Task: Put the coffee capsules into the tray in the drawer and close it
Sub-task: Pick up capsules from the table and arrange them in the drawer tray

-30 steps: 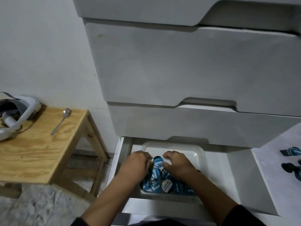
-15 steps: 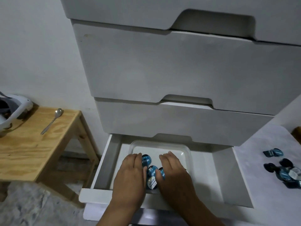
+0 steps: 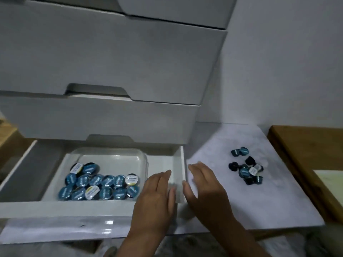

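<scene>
The bottom drawer (image 3: 89, 207) stands pulled out, with a clear plastic tray (image 3: 115, 158) inside it. Several blue-lidded coffee capsules (image 3: 101, 185) lie in the tray's near half. A small pile of loose capsules (image 3: 246, 168) rests on the white sheet to the right of the drawer. My left hand (image 3: 157, 199) is over the drawer's right end, fingers spread and holding nothing. My right hand (image 3: 206, 186) hovers just past the drawer's right wall (image 3: 180, 164), also with fingers apart and nothing in it, well short of the loose pile.
Two closed grey drawers (image 3: 104, 67) rise above the open one. A white sheet (image 3: 241, 199) covers the floor on the right, and a wooden board (image 3: 308, 158) lies along its far right edge. A wooden stool corner (image 3: 6, 132) shows at left.
Both hands left the tray and moved right, past the drawer's right end. The view swung right, so the loose capsules are now near the middle right and the stool is nearly out of view.
</scene>
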A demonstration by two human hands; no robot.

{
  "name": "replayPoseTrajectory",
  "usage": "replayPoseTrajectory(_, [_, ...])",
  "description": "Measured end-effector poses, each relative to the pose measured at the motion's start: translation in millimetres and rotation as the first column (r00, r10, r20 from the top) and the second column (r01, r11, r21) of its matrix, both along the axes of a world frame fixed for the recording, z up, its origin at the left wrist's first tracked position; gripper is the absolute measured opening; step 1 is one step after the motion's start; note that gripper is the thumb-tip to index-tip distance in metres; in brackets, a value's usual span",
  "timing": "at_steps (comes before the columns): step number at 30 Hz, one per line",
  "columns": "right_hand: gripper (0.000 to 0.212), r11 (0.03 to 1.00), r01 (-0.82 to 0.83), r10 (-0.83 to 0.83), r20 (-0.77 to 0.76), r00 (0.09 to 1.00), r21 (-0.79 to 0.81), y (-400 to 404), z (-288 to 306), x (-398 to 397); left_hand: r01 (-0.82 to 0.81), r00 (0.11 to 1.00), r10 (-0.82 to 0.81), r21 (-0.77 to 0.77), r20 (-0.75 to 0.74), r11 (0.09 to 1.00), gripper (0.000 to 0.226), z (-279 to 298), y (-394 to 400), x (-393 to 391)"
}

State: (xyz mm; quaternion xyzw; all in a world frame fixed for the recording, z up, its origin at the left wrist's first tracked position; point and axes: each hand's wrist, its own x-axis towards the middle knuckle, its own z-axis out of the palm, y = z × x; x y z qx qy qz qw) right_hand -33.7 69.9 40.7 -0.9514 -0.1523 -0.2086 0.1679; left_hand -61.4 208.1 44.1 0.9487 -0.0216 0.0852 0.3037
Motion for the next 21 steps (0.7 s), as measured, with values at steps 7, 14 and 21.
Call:
replayPoseTrajectory(7, [0.032, 0.99, 0.135, -0.13, -0.133, 0.983, 0.027, -118.5, -24.5, 0.5, 0.133, 0.98, -0.146, -0.104, -0.138, 0.986, 0.044, -11.8, -121.7, 11.1])
replayPoseTrajectory(14, [0.038, 0.938, 0.342, -0.294, -0.386, 0.875, 0.063, -196.5, -69.5, 25.0, 0.16, 0.942, -0.191, -0.131, -0.276, 0.978, 0.04, -51.8, -185.7, 55.5])
replayPoseTrajectory(21, [0.032, 0.896, 0.43, -0.335, -0.465, 0.819, 0.112, -228.3, -96.2, 66.9, 0.154, 0.918, -0.197, -0.148, -0.343, 0.977, 0.037, -83.7, -222.1, 124.3])
